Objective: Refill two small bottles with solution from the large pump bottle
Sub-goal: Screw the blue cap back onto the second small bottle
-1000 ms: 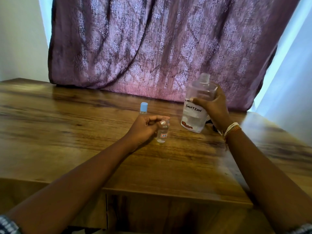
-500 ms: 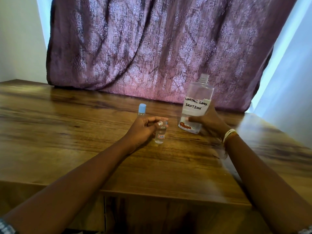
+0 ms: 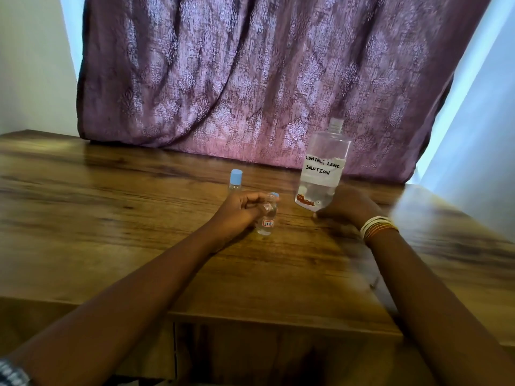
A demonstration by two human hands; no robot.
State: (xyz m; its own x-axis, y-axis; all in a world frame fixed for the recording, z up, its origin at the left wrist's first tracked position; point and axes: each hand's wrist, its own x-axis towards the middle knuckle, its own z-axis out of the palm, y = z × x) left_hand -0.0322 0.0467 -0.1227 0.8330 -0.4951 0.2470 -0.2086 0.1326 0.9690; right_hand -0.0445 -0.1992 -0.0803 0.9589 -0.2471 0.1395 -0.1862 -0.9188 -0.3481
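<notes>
The large clear bottle [image 3: 320, 174], hand-labelled "contact lens solution", stands on the wooden table [image 3: 111, 218] with its neck open and no pump on it. My right hand [image 3: 348, 206] lies on the table against the bottle's lower right corner; I cannot tell whether it still grips it. My left hand [image 3: 239, 211] holds a small clear bottle [image 3: 267, 222] upright on the table, with a bit of blue showing at its top. A second small bottle [image 3: 235, 181] with a blue cap stands just behind my left hand.
A purple patterned curtain [image 3: 250, 79] hangs along the table's back edge, right behind the large bottle. The table's front edge runs below my forearms, with a drawer front under it.
My right hand has lowered the large bottle from a tilted, lifted hold to standing on the table, then slid down to its base. My left hand stayed on the small bottle.
</notes>
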